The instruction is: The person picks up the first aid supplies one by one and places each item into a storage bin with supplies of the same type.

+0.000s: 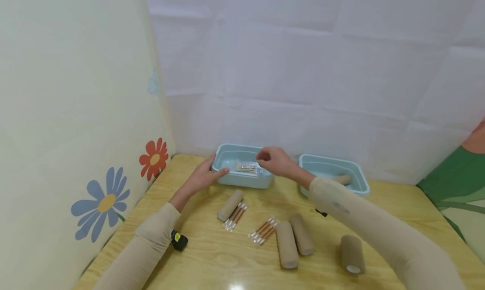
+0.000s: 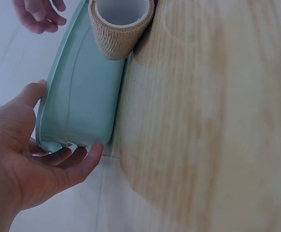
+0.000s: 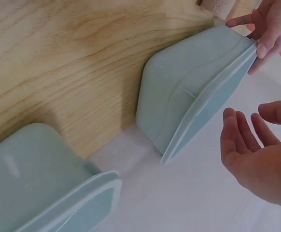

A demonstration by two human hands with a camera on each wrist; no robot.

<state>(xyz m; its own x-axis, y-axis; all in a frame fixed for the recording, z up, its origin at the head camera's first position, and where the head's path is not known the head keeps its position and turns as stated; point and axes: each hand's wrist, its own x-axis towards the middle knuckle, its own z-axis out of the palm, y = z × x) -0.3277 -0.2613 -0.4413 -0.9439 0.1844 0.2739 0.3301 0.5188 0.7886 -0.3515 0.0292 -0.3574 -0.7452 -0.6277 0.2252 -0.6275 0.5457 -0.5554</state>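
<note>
My left hand grips the left end of a light blue plastic basin, the thumb over its rim and the fingers round the end wall. Inside that basin lies a clear packet of cotton swabs. Over the basin's right side hovers my right hand, its fingers loosely bent with nothing between them; the right wrist view shows the same bare hand apart from the rim. A tan bandage roll with a white core lies just in front of the basin.
A second blue basin stands to the right, a tan roll inside. In front lie two clear-wrapped packs of brown sticks with white ends, two side-by-side rolls and another roll. A white sheet hangs behind.
</note>
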